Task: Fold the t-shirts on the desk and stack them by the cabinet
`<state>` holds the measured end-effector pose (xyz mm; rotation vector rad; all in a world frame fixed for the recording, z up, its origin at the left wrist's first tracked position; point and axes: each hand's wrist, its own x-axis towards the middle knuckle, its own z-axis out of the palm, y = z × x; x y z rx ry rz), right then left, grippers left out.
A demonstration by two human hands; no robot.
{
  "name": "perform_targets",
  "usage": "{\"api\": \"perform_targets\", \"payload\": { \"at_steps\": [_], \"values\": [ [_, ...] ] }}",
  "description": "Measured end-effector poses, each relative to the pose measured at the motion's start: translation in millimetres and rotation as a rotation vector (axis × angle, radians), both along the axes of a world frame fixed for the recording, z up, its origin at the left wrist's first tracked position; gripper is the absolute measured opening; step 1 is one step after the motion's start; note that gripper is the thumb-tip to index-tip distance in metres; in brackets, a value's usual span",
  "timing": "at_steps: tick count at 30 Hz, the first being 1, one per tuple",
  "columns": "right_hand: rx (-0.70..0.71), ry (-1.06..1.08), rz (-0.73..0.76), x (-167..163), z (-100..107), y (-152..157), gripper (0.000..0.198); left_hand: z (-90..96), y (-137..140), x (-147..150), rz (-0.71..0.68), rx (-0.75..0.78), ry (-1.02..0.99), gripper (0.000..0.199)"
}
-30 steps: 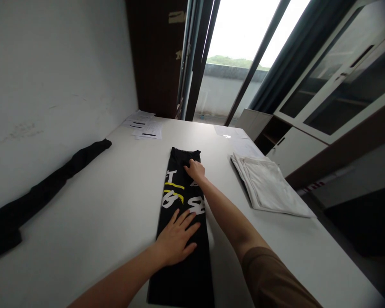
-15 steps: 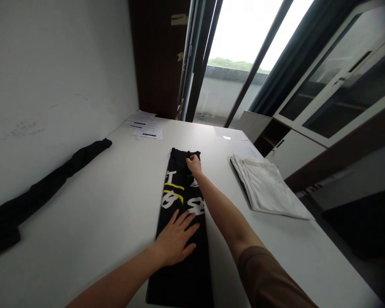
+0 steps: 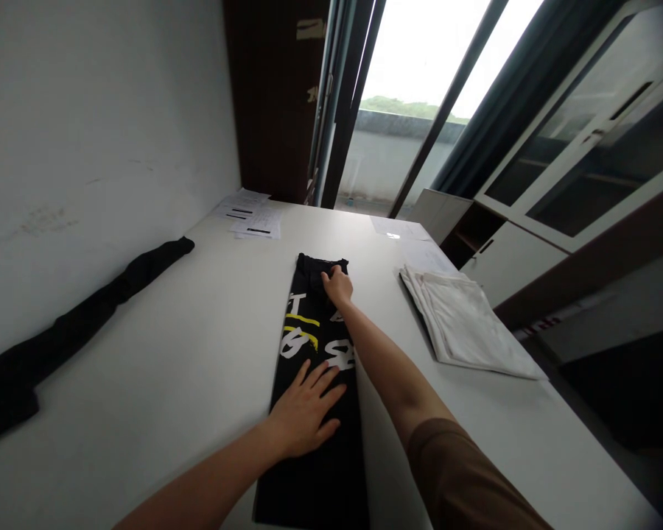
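Lettered cloth (image 3: 323,335) lies from six to twelve o'clock on the table (image 3: 210,353); left hand (image 3: 305,414) rests open on it, fingers spread; right hand (image 3: 338,285), curled, near its twelve-o'clock end, grip impossible to tell; white cloth (image 3: 469,320) at two o'clock

Black garment (image 3: 325,333) printed white and yellow, folded narrow, flat on table (image 3: 210,346)

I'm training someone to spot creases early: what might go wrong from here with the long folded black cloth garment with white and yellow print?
The bare right hand has curled fingers at the far end of the black garment, where the cloth looks rumpled; a tug there might set creases. The bare left hand lies flat on the black garment; if it slid, the folded layers could shift.
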<state>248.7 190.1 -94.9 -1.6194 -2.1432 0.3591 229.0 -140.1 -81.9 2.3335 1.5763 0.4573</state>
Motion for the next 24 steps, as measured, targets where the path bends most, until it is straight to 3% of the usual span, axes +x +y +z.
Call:
{"api": "perform_targets", "payload": {
  "at_steps": [5, 8, 13, 20, 24],
  "values": [
    [-0.011, -0.072, -0.018, -21.5, -2.1, 6.5, 0.039, -0.9, 0.3, -0.7, -0.002, -0.016, -0.009, 0.059],
    [-0.026, -0.103, 0.062, -26.9, -8.2, 6.2, 0.032, -0.8, 0.4, -0.8, 0.002, -0.014, -0.006, 0.059],
    [0.044, -0.081, 0.187, -20.7, -11.2, 19.1, 0.047, -1.9, 0.8, -0.4, -0.002, -0.008, 0.012, 0.06],
    [0.043, -0.1, 0.202, -6.7, -6.6, 41.2, 0.043, -3.2, 0.3, -0.2, 0.007, -0.003, 0.023, 0.059],
    [0.181, -0.109, 0.21, -4.9, -7.9, 29.8, 0.043, -1.4, 0.5, -0.6, 0.005, -0.007, 0.008, 0.058]
  ]
}}
